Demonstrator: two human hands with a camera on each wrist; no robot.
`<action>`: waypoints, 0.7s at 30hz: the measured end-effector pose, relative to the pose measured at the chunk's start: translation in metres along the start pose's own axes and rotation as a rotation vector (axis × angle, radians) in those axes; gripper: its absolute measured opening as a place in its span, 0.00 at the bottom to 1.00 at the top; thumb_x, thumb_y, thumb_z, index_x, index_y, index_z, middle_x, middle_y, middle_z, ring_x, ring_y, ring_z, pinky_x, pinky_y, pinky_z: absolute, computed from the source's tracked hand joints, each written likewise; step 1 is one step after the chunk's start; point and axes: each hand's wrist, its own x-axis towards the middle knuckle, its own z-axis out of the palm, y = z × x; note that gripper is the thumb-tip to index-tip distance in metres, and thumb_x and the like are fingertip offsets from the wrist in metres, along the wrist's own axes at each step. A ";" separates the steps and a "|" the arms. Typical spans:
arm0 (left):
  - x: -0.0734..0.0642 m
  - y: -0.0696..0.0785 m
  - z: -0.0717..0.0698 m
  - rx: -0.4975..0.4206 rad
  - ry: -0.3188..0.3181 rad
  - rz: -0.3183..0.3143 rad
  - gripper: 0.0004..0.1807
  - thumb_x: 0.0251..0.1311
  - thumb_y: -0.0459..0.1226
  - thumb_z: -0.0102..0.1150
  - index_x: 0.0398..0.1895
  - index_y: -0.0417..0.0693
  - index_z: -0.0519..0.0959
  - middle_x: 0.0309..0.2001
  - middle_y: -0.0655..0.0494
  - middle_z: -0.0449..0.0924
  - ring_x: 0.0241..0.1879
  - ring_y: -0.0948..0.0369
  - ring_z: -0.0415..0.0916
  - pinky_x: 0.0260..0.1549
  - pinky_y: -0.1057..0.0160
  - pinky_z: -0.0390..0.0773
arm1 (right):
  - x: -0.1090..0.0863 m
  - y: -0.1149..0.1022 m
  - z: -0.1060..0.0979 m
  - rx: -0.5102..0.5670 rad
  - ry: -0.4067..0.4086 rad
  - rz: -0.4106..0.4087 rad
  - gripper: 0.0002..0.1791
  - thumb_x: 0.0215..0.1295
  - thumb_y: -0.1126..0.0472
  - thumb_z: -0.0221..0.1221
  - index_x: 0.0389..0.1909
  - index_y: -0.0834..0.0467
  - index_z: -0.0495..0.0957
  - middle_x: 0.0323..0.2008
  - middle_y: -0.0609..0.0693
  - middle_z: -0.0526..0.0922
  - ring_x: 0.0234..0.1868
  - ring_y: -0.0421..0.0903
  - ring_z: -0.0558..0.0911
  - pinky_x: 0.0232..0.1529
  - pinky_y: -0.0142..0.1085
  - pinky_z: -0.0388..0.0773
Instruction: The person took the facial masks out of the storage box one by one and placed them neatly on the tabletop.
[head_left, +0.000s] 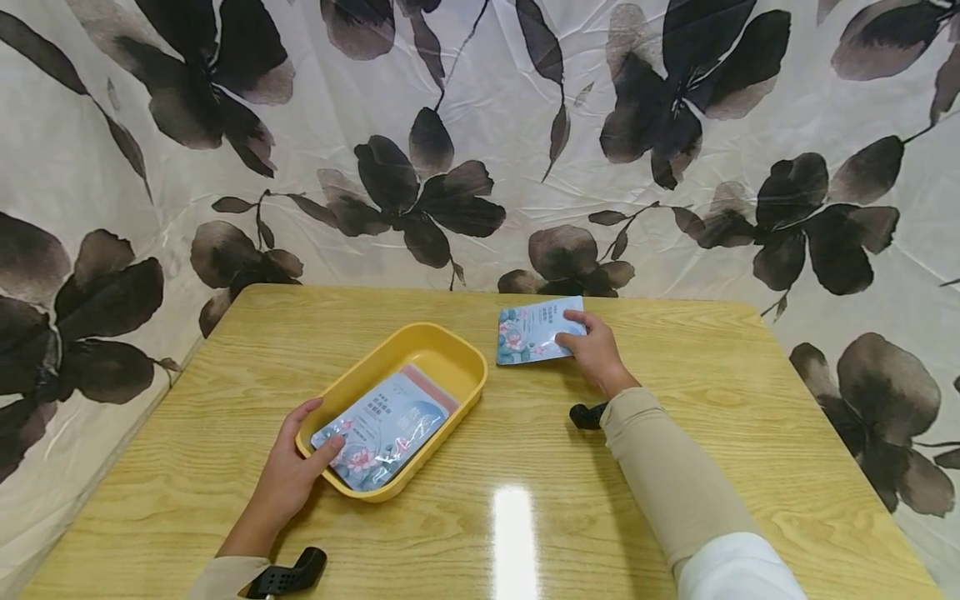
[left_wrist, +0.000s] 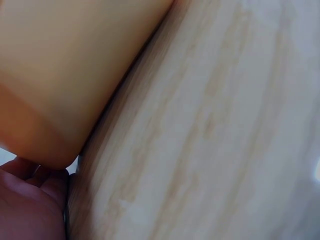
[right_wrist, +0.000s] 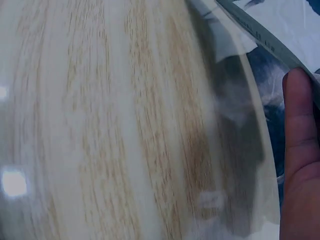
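Observation:
A yellow plastic basket (head_left: pixel 480 385) sits slanted on the table, left of the middle. Inside it lies a blue flat sachet (head_left: pixel 390 425) with pink flowers, over another packet whose pinkish edge (head_left: pixel 431 387) shows. My left hand (head_left: pixel 288 471) grips the basket's near left end, its thumb over the rim at the sachet's corner. In the left wrist view, the fingers (left_wrist: pixel 37 187) are against the basket's end. Beyond the basket to the right, my right hand (head_left: pixel 596 350) pinches a similar blue sachet (head_left: pixel 532 329) by its right edge. It is raised off the table in the right wrist view.
The wood-grain table (head_left: pixel 450 533) carries a bright light reflection near its front. Its far edge meets a hanging cloth (head_left: pixel 525 125) with dark flowers, which also runs along both sides. Black wrist devices are on the left wrist (head_left: pixel 288 575) and the right wrist (head_left: pixel 587 415).

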 end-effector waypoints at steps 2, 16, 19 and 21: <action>0.000 0.000 0.001 0.002 -0.002 -0.009 0.36 0.59 0.45 0.54 0.66 0.51 0.49 0.58 0.42 0.59 0.48 0.61 0.65 0.41 0.81 0.65 | 0.001 0.002 0.000 -0.018 0.001 0.000 0.26 0.58 0.65 0.57 0.59 0.54 0.66 0.52 0.53 0.69 0.43 0.47 0.75 0.37 0.32 0.74; 0.000 -0.001 0.000 -0.021 -0.004 -0.005 0.36 0.59 0.44 0.54 0.66 0.50 0.49 0.58 0.41 0.59 0.47 0.62 0.66 0.41 0.80 0.66 | 0.005 0.007 0.006 -0.233 0.023 0.041 0.25 0.58 0.59 0.58 0.58 0.51 0.66 0.64 0.50 0.57 0.57 0.47 0.61 0.58 0.41 0.56; 0.000 -0.001 0.000 -0.037 -0.004 0.000 0.35 0.59 0.42 0.54 0.66 0.49 0.49 0.57 0.40 0.60 0.45 0.67 0.67 0.41 0.80 0.66 | 0.004 0.007 0.006 -0.288 0.022 0.041 0.25 0.59 0.58 0.57 0.59 0.50 0.66 0.64 0.50 0.56 0.57 0.47 0.61 0.59 0.42 0.56; 0.000 -0.001 0.000 -0.038 -0.003 0.000 0.35 0.59 0.42 0.54 0.66 0.49 0.49 0.57 0.40 0.60 0.45 0.68 0.67 0.41 0.80 0.66 | 0.005 0.008 0.006 -0.315 0.016 0.035 0.26 0.59 0.57 0.57 0.59 0.51 0.65 0.64 0.51 0.56 0.57 0.48 0.61 0.59 0.42 0.56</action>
